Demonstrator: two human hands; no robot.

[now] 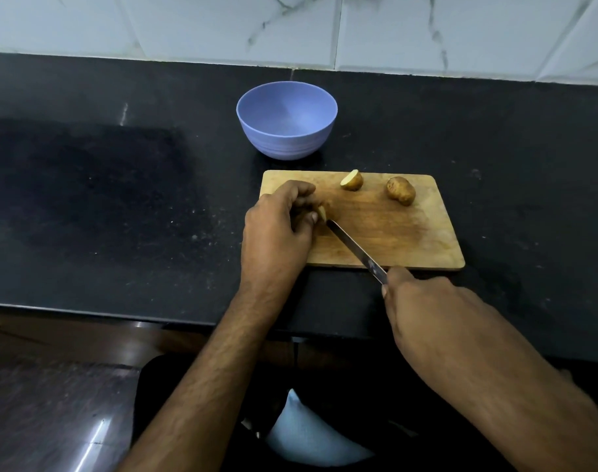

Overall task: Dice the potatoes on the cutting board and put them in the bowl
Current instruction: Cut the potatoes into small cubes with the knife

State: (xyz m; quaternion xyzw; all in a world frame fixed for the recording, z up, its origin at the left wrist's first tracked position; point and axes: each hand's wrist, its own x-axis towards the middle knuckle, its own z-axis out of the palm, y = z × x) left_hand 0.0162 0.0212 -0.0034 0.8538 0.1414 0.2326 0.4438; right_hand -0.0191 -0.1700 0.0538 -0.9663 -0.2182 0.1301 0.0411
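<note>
Left hand [279, 221] curled on a potato piece [322, 212] at the wooden board's [393, 229] 9 o'clock. Right hand [423, 301] grips the steel knife [357, 248], tip touching the piece. Cut half [352, 180] at 12, whole potato [400, 190] at 1. Smooth round blue bowl [286, 119] beyond, empty.

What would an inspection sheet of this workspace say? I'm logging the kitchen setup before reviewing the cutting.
Surface: black counter, dusty specks.
Job's things: wooden cutting board; potato half and whole potato at its far edge; blue bowl behind, empty.
Clutter: nothing seen.
Hands: left hand pins a potato piece; right hand grips the knife, tip at that piece.
Cables: nothing seen.
Surroundings: white marbled wall tiles.
</note>
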